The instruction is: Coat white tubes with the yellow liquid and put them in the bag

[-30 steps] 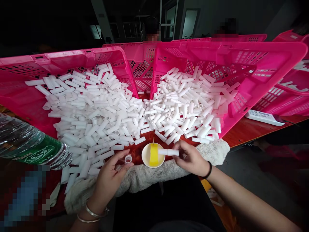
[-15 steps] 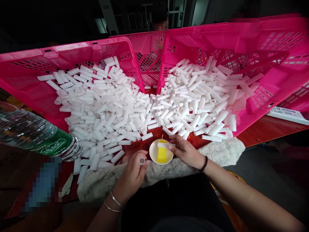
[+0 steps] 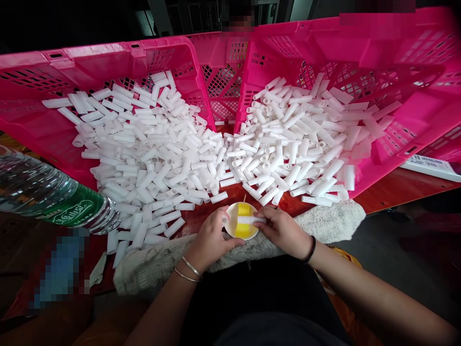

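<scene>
My right hand pinches a short white plastic tube and holds it level over a small white dish with a yellow sponge in it. My left hand is closed on a small white ring cap at the tube's left end, right at the dish's rim. Both hands rest on a pale towel at the table's near edge. Several more white tubes spill from two tilted pink crates, the left crate and the right crate.
A clear water bottle with a green label lies at the left. A white flat box sits on the red table at the right. More pink crates stand behind, with other people partly visible beyond.
My left hand has carried the ring cap right and up to the dish, meeting the tube's end. My right hand keeps the tube over the sponge. The view has dipped a little.
</scene>
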### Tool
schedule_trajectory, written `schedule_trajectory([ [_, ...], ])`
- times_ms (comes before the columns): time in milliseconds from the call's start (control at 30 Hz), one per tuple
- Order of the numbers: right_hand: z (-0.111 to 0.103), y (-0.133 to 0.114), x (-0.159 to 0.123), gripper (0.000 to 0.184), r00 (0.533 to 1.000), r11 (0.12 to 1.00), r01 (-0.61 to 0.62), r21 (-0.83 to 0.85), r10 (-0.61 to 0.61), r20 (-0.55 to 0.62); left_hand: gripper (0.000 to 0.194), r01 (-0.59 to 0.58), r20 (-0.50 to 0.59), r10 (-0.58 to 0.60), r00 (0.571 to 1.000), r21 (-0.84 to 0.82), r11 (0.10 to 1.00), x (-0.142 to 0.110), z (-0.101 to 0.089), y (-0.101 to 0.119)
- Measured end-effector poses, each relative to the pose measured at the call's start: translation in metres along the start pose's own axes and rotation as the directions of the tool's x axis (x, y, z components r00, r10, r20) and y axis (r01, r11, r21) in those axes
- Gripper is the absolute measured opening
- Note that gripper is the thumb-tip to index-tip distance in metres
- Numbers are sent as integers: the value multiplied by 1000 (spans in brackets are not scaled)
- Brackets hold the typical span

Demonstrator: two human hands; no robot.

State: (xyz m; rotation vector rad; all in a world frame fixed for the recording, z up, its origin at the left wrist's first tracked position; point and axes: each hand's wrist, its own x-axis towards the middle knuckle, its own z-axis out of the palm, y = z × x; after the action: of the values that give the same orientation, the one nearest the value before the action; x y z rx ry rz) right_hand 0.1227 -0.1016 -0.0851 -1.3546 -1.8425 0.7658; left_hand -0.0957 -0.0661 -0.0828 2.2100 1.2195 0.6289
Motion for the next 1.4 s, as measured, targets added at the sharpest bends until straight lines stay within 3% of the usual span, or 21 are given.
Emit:
schedule_trajectory([
  [67, 2, -2, -4, 12, 987, 980, 156, -123, -160, -19, 64, -7, 2, 7, 1000, -9, 1000, -1, -1, 0],
  [133, 4, -4, -7, 13, 976, 967, 211, -142, -217, -33, 62, -13, 10, 13, 1000, -17, 1000, -1, -1, 0],
  [267, 8, -6, -13, 19, 995, 1000, -13, -27, 11, -103, 65, 25, 22, -24, 999, -11, 1000, -1, -2, 2],
  [300, 9, -7, -14, 18, 993, 999, -24, -43, 19, -112, 66, 37, 28, -37, 999, -10, 999, -1, -2, 2],
  [400, 10, -8, -17, 15, 980, 961, 141, -237, -169, -104, 67, 48, 47, -48, 998, -13, 999, 0, -2, 1],
  [467, 11, -5, -19, 18, 943, 890, 291, -352, -330, -54, 68, 34, 51, -34, 998, -12, 999, -1, -2, 1],
  [567, 13, 2, -19, 16, 901, 866, 393, -309, -429, -60, 67, -49, 6, 49, 999, 8, 999, -3, -8, 3],
  [633, 14, 4, -17, 11, 911, 923, 337, -186, -369, -183, 49, -71, -60, 72, 996, 30, 997, -6, -15, 6],
  [733, 12, -4, -11, 13, 942, 971, 156, 182, -91, -323, 24, -54, -102, 63, 993, 92, 994, -10, -28, 14],
  [833, 4, -23, -7, 20, 968, 861, 40, 507, 92, -234, 28, -165, -40, 176, 983, 198, 966, -11, -38, 24],
  [1000, -12, -50, -4, 24, 990, 784, -98, 613, 139, -20, 33, -346, 24, 374, 927, 442, 828, -12, -46, 41],
  [1100, -21, -58, -3, 26, 980, 801, -196, 566, 154, 122, 36, -370, 68, 395, 916, 524, 767, -14, -48, 51],
  [1200, -29, -61, -1, 29, 991, 919, -118, 376, 87, 98, 31, -356, 80, 361, 929, 453, 817, -17, -46, 60],
  [1300, -31, -63, -1, 33, 994, 992, 95, 81, -91, -56, 28, -300, 73, 291, 954, 254, 919, -20, -42, 73],
  [1400, -26, -67, 0, 39, 960, 969, 235, -75, -243, -137, 21, -98, 132, 111, 985, -106, 990, -21, -38, 91],
])
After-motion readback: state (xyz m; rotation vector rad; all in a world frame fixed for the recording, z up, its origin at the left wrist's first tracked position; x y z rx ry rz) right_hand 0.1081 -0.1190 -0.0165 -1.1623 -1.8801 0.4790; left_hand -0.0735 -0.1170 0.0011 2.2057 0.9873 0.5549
